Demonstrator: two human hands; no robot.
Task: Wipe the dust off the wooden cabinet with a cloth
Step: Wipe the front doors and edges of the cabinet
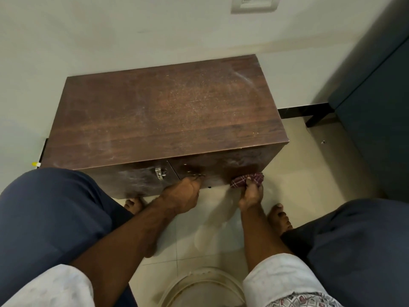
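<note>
A low dark wooden cabinet (163, 111) stands on the floor against the wall, its top speckled with dust. Pale dust smears show on its front doors, and a metal latch (160, 173) sits where the two doors meet. My right hand (251, 194) grips a bunched red checked cloth (246, 179) and holds it against the lower right part of the front. My left hand (184, 192) is at the right door near its handle (194, 172), fingers curled toward the door; I cannot tell whether they hold the handle.
I crouch in front with both knees (51, 209) wide apart and bare feet (280, 218) on the pale tiled floor. A dark blue cabinet (374, 103) stands at the right. A round white plastic item (203, 286) lies on the floor between my arms.
</note>
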